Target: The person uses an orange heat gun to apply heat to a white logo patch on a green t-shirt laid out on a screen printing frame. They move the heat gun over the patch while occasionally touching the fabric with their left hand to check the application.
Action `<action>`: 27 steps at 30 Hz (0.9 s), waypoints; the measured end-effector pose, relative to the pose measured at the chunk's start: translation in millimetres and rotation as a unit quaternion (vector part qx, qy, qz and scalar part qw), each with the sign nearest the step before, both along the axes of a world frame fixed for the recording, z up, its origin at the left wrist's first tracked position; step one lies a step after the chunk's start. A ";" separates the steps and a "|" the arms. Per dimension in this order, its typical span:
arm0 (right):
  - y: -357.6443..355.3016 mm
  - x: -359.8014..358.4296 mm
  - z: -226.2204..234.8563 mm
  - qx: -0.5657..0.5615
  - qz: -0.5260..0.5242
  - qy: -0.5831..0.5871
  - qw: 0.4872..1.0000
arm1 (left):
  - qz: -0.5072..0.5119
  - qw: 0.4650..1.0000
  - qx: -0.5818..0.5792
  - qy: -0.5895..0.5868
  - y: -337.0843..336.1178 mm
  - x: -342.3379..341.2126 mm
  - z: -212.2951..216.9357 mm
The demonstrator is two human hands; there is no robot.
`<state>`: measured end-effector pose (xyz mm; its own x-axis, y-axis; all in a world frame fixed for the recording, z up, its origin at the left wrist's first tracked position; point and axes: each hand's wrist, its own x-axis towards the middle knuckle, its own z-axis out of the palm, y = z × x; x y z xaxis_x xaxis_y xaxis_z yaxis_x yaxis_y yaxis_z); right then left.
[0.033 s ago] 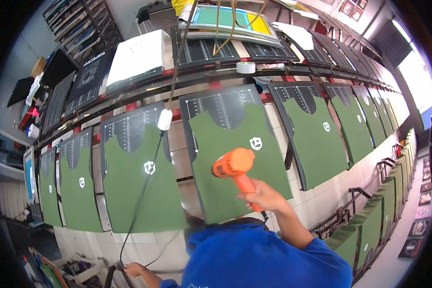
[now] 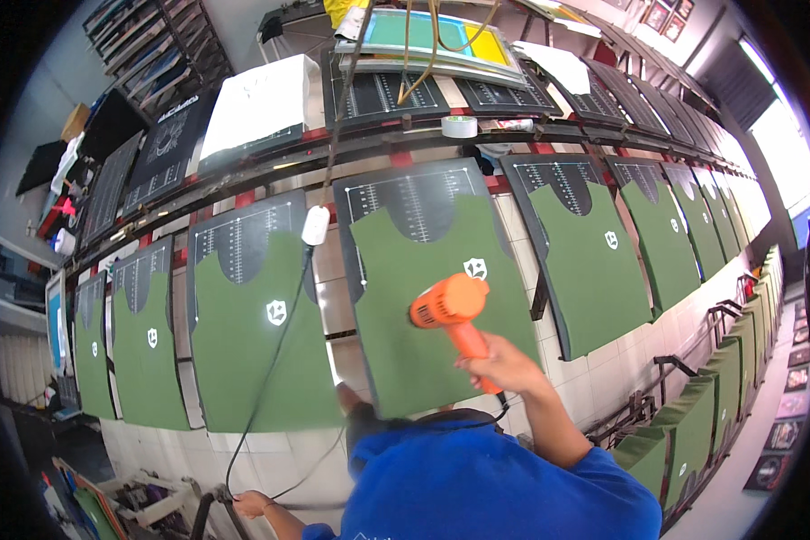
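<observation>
My right hand [image 2: 499, 364] grips the handle of an orange heat gun [image 2: 452, 306]. Its nozzle points left, just above a green garment piece [image 2: 423, 360] stretched on a black platen [image 2: 405, 193] in front of me. A white shield emblem [image 2: 475, 267] is printed on the green piece, just above the gun. My left hand [image 2: 252, 502] is low at the bottom left, by a black cable [image 2: 270, 360] and a dark bar. Whether it grips either one is unclear. The cable runs up to a white plug [image 2: 315, 225] hanging between two platens.
More black platens with green pieces stand in a row to the left [image 2: 252, 342] and right [image 2: 594, 261]. A lower tier of green pieces [image 2: 693, 432] curves along the right. Above are a tape roll [image 2: 459, 126], a white cloth [image 2: 261, 103] and a green-and-yellow screen frame [image 2: 423, 36].
</observation>
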<state>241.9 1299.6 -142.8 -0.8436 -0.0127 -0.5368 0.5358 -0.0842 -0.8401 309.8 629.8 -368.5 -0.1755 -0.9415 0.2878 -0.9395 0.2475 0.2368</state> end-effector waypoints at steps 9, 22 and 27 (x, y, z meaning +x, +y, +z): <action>134.3 -10.4 0.5 0.096 -0.052 0.012 0.994 | 0.028 0.992 0.119 -0.041 79.9 37.4 0.9; 131.1 -54.4 3.7 0.087 -0.057 -0.001 0.995 | -0.051 0.920 0.336 0.197 64.8 26.8 -88.4; 126.2 -52.0 -4.3 0.096 -0.047 -0.008 0.994 | -0.174 0.934 0.200 0.238 131.3 -46.4 -46.1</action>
